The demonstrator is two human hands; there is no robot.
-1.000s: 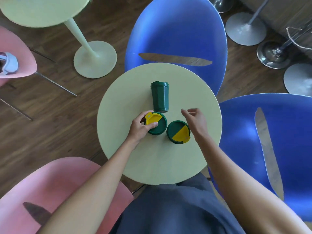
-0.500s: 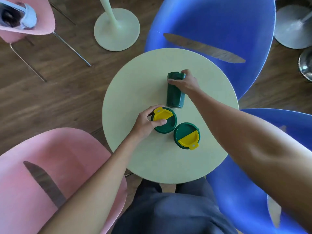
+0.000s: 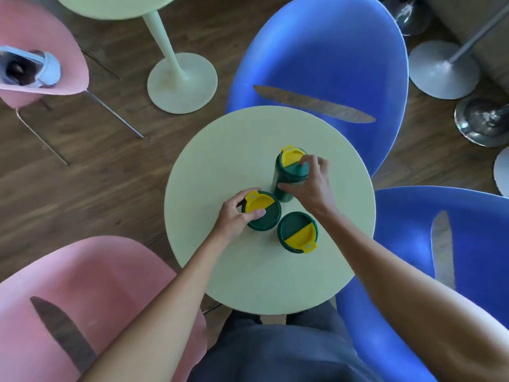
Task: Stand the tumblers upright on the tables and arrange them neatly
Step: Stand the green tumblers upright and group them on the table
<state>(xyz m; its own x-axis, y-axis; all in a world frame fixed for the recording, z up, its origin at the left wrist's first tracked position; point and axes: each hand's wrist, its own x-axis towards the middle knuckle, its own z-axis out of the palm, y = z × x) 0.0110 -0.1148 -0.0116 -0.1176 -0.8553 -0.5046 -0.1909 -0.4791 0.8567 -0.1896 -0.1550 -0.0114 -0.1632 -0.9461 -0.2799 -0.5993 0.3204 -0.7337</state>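
Observation:
Three dark green tumblers with yellow flip lids stand on a round pale green table [image 3: 248, 271]. My left hand [image 3: 237, 216] grips the left tumbler [image 3: 263, 213], which is upright. Beside it to the right an upright tumbler [image 3: 297, 232] stands free, touched by neither hand. My right hand [image 3: 311, 183] holds the far tumbler [image 3: 289, 172] around its body, lid up and tilted a little away from me.
Two blue chairs [image 3: 330, 51] [image 3: 468, 244] flank the table at the back and right, a pink chair [image 3: 82, 285] at the near left. Another pale green table's pedestal [image 3: 179, 81] and a pink chair [image 3: 41, 51] stand at the far left. Metal stool bases [image 3: 443, 70] sit at the far right.
My right hand reached from the near tumbler to the one lying on its side, gripped it and raised it to lid-up. My left hand stayed on the left tumbler.

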